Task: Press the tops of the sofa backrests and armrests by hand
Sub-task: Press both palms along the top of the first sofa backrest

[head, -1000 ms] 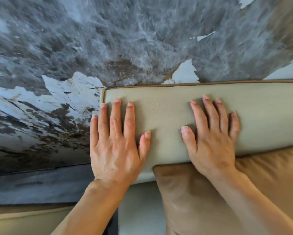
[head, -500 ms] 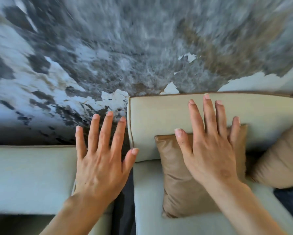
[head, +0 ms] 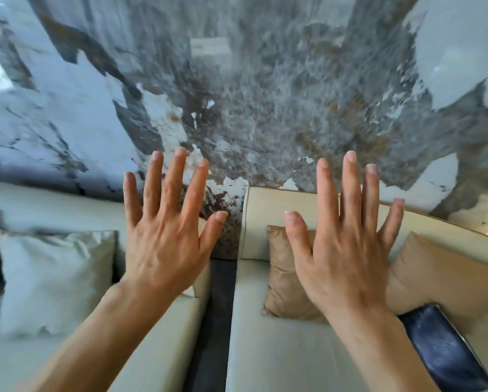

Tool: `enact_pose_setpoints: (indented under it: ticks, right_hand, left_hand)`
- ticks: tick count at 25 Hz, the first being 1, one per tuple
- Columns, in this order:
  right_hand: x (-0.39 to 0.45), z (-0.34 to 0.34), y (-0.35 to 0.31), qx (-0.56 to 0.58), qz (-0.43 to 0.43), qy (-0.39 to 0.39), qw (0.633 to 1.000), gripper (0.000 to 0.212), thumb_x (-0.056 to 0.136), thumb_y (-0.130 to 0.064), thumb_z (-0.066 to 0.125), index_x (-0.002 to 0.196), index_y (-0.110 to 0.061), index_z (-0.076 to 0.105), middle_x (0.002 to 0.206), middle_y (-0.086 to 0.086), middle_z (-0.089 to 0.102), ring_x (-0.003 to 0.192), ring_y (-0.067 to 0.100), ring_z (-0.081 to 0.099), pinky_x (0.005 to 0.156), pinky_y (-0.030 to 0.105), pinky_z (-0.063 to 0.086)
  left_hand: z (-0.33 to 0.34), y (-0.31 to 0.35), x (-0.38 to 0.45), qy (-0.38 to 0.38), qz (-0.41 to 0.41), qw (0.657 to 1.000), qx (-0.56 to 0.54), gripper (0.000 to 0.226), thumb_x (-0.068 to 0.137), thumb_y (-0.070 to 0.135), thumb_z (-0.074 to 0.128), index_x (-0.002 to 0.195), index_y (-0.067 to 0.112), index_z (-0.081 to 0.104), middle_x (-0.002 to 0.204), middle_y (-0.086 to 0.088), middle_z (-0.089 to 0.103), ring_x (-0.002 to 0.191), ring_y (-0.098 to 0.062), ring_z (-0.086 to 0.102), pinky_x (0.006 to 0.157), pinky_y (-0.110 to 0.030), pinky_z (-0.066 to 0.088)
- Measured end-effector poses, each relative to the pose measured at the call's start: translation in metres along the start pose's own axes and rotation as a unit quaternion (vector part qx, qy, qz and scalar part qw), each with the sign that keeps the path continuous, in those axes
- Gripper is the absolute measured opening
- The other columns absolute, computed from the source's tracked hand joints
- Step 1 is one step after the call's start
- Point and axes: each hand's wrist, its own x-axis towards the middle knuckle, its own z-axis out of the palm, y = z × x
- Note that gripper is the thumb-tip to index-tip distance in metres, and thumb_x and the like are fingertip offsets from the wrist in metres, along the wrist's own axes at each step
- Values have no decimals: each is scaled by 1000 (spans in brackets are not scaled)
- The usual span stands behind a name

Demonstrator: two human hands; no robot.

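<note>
Two cream sofa sections stand side by side against a marbled wall. The right section's backrest (head: pixel 271 205) has brown piping along its top edge. The left section's backrest (head: pixel 53 199) runs along the wall at the left. My left hand (head: pixel 163 236) hovers open, fingers spread, above the right end of the left section. My right hand (head: pixel 344 250) is raised open over the right section, in front of its backrest. Neither hand touches the sofa.
A tan cushion (head: pixel 285 273) leans on the right backrest, with a second tan cushion (head: pixel 440 278) and a dark blue one (head: pixel 440 352) further right. A pale cushion (head: pixel 56 278) lies on the left seat. A dark gap (head: pixel 214 321) separates the two sections.
Both hands have lifted off the right backrest's top and pulled back, fingers spread. The view has drawn away and shifted left, bringing the left sofa section into sight.
</note>
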Motion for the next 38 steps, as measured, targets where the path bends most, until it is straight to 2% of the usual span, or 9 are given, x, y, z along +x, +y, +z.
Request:
enact_pose_setpoints:
  ticks: [4,10,14,19,25,33,38]
  right_hand:
    - [-19,-35,-45,30,-15,11,999,69,95,-57,27,153,-22,17,163,9,12,149,30,7,114,59,0]
    - [-30,-27,-130,56,-26,3,998,70,95,-58,27,153,-20,19,162,11,13,148,32,9,113,63,4]
    - [-39,1,-212,42,-27,-4,999,69,95,-58,25,153,-21,18,162,11,14,148,31,8,112,63,4]
    - [-49,44,-299,-20,7,-33,999,68,94,-57,28,152,-22,19,162,10,14,148,31,11,111,65,10]
    - [-55,134,-318,-53,36,-86,994,69,92,-56,30,151,-20,27,161,10,19,147,31,15,113,63,10]
    - [-82,375,-267,-29,52,-199,978,70,93,-57,27,152,-20,22,162,10,16,148,32,11,113,64,12]
    - [-86,488,-238,-21,56,-230,971,71,92,-59,25,152,-22,21,162,10,17,148,32,10,111,66,12]
  left_hand:
    - [-59,-38,-24,12,-25,999,22,67,98,55,22,152,17,31,161,-14,24,150,-36,13,121,-57,6]
    - [-96,-129,-62,8,-34,997,63,66,96,50,33,153,17,28,162,-14,22,150,-36,12,120,-59,7]
    - [-99,-217,-78,-3,-47,997,57,66,96,50,34,153,16,30,162,-15,24,151,-35,12,120,-59,8]
    - [-68,-323,-81,-30,-21,999,18,66,94,48,35,150,12,35,159,-17,28,149,-38,17,120,-57,8]
    - [27,-372,-76,-75,4,997,-14,63,93,45,38,147,14,41,158,-16,32,147,-39,22,119,-60,13]
    - [259,-376,-99,-158,-6,987,4,63,95,50,32,150,19,35,160,-12,27,150,-34,16,120,-57,7]
    - [372,-381,-108,-180,-5,984,13,61,98,50,29,150,20,35,159,-15,28,148,-37,19,121,-54,10]
